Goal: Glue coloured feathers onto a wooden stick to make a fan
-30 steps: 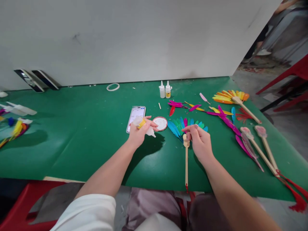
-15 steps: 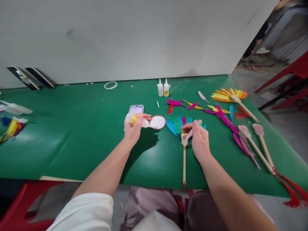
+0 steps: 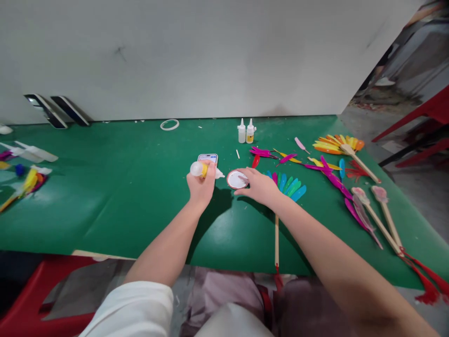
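Note:
My left hand (image 3: 201, 185) is closed round a small glue bottle (image 3: 200, 169) with a yellow band, its nozzle pointing right toward a round red-rimmed lid (image 3: 234, 182) of white glue. Reaching over to that lid, my right hand (image 3: 260, 187) pinches what looks like a thin pink stick, whose tip touches the glue. Just right of the hand lies a half-made fan of blue, green and pink feathers (image 3: 292, 186); its wooden handle (image 3: 277, 238) runs toward the table's near edge. A phone (image 3: 207, 158) lies behind the bottle.
On the green table (image 3: 105, 196) stand two small glue bottles (image 3: 246, 131). Loose pink and yellow feathers (image 3: 264, 152), a yellow-orange fan (image 3: 336, 142) and wooden sticks with red tassels (image 3: 380, 213) lie at the right. More feathers (image 3: 24, 181) lie far left, a white ring (image 3: 169, 124) at the back.
My right hand has left the fan's handle and moved left to the glue lid. My left hand has raised and drawn the bottle back slightly from the lid.

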Motion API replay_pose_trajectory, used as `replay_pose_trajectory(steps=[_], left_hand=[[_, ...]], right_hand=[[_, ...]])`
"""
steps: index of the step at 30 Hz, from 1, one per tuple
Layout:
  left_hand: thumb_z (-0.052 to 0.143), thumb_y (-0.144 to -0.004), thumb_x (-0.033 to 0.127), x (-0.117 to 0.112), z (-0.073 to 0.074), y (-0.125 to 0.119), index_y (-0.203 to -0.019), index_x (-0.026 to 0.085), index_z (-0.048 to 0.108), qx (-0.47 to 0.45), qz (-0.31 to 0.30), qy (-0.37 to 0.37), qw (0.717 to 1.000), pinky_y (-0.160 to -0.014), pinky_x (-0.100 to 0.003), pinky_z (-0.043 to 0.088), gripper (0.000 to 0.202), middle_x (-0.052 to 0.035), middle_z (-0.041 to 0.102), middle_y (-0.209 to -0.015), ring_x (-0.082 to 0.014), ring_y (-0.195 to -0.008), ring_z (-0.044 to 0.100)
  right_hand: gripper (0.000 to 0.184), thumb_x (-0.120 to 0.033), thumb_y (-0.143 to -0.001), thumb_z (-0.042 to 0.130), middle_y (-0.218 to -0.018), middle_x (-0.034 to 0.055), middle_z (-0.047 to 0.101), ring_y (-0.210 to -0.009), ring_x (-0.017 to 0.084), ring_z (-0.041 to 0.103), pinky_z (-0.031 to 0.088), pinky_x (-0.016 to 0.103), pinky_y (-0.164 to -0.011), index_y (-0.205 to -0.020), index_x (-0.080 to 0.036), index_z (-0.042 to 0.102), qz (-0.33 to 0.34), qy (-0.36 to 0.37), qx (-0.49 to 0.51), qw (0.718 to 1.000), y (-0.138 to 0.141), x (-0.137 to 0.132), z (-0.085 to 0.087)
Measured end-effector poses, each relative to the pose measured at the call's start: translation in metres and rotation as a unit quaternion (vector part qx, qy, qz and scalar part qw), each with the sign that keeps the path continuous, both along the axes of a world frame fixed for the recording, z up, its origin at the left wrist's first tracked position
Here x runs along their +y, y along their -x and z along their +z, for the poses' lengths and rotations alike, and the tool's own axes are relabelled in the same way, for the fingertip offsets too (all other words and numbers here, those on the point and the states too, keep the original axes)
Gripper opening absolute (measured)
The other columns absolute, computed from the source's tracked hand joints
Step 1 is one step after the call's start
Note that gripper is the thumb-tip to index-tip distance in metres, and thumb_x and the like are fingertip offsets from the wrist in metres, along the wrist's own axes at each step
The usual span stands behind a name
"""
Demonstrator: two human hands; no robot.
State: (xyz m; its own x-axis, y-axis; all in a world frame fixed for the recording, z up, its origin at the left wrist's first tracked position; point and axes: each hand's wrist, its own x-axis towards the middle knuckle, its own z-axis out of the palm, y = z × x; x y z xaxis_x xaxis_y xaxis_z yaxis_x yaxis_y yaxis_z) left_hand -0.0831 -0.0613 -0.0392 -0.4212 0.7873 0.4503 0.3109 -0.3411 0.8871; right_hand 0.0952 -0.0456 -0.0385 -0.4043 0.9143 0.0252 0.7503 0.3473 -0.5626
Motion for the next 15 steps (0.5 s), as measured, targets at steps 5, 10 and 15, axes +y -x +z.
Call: replay_pose_trajectory(steps=[5, 10, 15], left_hand=[[0.061, -0.076, 0.043, 0.003, -0.005, 0.004, -0.072, 0.017, 0.063, 0.03, -0.014, 0.001, 0.999, -0.053, -0.021, 0.044, 0.027, 0.0005, 0.061, -0.062, -0.0101, -0.055, 0.055], [0.061, -0.076, 0.043, 0.003, -0.006, 0.005, -0.07, 0.017, 0.063, 0.048, -0.019, -0.008, 0.999, -0.056, -0.022, 0.046, 0.027, 0.0004, 0.062, -0.06, -0.0107, -0.055, 0.058], [0.06, -0.076, 0.041, -0.001, -0.001, -0.001, -0.069, 0.017, 0.064, 0.07, -0.044, -0.016, 0.996, -0.055, -0.022, 0.046, 0.025, 0.0002, 0.063, -0.06, -0.0105, -0.055, 0.058]], right_hand=[[0.063, -0.044, -0.068, 0.072, -0.128, 0.0083, 0.053, -0.101, 0.028, 0.06, 0.049, 0.038, -0.079, -0.124, -0.029, 0.05, 0.008, -0.004, -0.09, 0.996, 0.021, 0.008, -0.008], [0.059, -0.049, -0.072, 0.067, -0.123, 0.0054, 0.054, -0.094, 0.026, 0.063, 0.049, 0.032, -0.07, -0.125, -0.03, 0.047, -0.002, -0.02, -0.136, 0.99, 0.016, -0.01, -0.008], [0.058, -0.053, -0.073, 0.064, -0.121, 0.0068, 0.055, -0.085, 0.025, 0.065, 0.049, 0.032, -0.062, -0.123, -0.029, 0.048, 0.006, -0.024, -0.177, 0.984, 0.011, -0.039, -0.003]])
